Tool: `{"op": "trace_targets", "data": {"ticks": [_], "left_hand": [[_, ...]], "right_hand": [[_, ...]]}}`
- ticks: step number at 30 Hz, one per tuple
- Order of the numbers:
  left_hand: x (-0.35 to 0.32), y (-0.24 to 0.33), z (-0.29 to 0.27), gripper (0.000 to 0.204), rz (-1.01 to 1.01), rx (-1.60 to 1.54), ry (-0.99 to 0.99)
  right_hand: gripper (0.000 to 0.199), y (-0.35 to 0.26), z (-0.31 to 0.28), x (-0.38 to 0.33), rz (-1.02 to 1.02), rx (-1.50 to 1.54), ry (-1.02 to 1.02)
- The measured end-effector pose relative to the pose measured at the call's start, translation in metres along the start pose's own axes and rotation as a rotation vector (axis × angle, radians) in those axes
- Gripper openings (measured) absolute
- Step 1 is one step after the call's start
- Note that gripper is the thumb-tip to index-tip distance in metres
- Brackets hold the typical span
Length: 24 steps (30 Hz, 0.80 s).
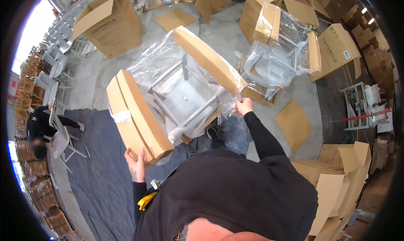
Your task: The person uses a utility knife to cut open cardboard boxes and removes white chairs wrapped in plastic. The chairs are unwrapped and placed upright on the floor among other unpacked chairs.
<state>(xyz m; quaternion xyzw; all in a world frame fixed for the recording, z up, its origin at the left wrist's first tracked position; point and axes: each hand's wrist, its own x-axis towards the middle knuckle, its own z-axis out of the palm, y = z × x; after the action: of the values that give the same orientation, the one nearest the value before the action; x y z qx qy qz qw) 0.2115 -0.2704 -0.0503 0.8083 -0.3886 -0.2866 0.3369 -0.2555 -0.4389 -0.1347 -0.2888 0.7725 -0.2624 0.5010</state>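
Step in hand: a person is stripping packing off a white chair (pixel 185 98) lying on its side in the middle of the floor, seat underside facing up.
Chair location: centre of the scene, just beyond the person's knees, partly over the near edge of the dark blue mat (pixel 99 173).
Packing present: 2 cardboard pads; one (pixel 136 117) on the near-left end of the chair, one (pixel 208 60) across the far-right side; clear plastic wrap (pixel 158 58) loose around both.
Left hand (pixel 135 165): fingers curled under the near end of the left cardboard pad, gripping it from below; forearm rising from the lower edge, wrist bent back.
Right hand (pixel 244 106): closed in a pinch on the plastic wrap at the chair's right side; arm reaching forward, elbow slightly bent, black sleeve to the wrist.
Judgement, technique: keep the left pad steady as an anchor while drawing the wrap away from the legs, not across them, so the film is not snagging on the rungs.
Judgement, risk: pulling hard on the film could be tipping the chair toward the right.
Surroundings: 2nd wrapped chair (pixel 275 62) far right; open cardboard box (pixel 111 24) far left; another person (pixel 40 127) working at the left rim.
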Motion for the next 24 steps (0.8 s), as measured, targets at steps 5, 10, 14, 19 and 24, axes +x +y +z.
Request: {"op": "trace_targets", "data": {"ticks": [5, 10, 14, 19, 24], "left_hand": [[0.009, 0.036, 0.021, 0.098, -0.142, 0.327, 0.024], [0.009, 0.046, 0.041, 0.106, -0.179, 0.356, 0.083], [0.007, 0.046, 0.042, 0.106, -0.213, 0.313, 0.099], [0.013, 0.042, 0.043, 0.102, -0.206, 0.205, 0.086], [0.006, 0.053, 0.05, 0.117, -0.153, 0.275, 0.087]], "right_hand": [[0.025, -0.029, -0.107, 0.021, -0.592, -0.884, 0.223], [0.02, -0.077, -0.127, 0.058, -0.736, -0.936, 0.109], [0.024, -0.07, -0.145, 0.103, -0.638, -0.835, 0.314], [0.027, -0.078, -0.177, 0.198, -0.41, -0.775, 0.535], [0.029, -0.179, -0.149, 0.274, -0.105, -0.071, 0.1]]}}
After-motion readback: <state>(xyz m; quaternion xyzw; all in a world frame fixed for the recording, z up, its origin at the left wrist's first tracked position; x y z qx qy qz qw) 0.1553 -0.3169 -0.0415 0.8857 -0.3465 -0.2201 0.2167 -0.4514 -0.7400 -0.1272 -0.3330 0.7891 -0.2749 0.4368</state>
